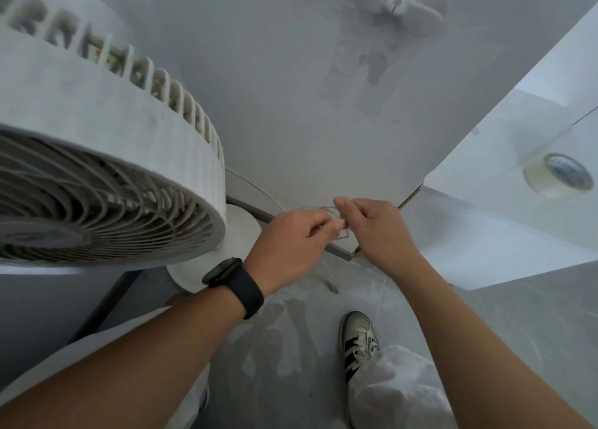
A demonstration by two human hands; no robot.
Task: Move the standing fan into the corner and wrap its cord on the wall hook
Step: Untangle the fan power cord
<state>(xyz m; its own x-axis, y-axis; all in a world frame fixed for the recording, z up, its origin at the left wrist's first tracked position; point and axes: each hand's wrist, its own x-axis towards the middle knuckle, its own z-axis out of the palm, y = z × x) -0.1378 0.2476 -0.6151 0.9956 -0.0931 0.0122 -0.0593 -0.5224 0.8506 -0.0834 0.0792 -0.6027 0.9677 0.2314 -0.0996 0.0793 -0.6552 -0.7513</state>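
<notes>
Fan (106, 157) stands cornered; left hand (293, 244) and right hand (377, 231) pinch what looks like cord (323, 209); hook (399, 3) at twelve o'clock bare

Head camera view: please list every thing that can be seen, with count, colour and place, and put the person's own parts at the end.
standing fan: one, white and dusty, at the left by the wall
fan base: one, white, round, on the floor under the fan head
cord: one, thin and pale, looped between both hands
wall hook: one, white, high on the wall, nothing on it yet
tape roll: one, clear, on the white surface at the right
floor: grey tiles, below
watch: one, black, on the left wrist
shoe: one, pale with black stripes, on the floor
left hand: fingers pinch the cord
right hand: fingers pinch the cord
</notes>
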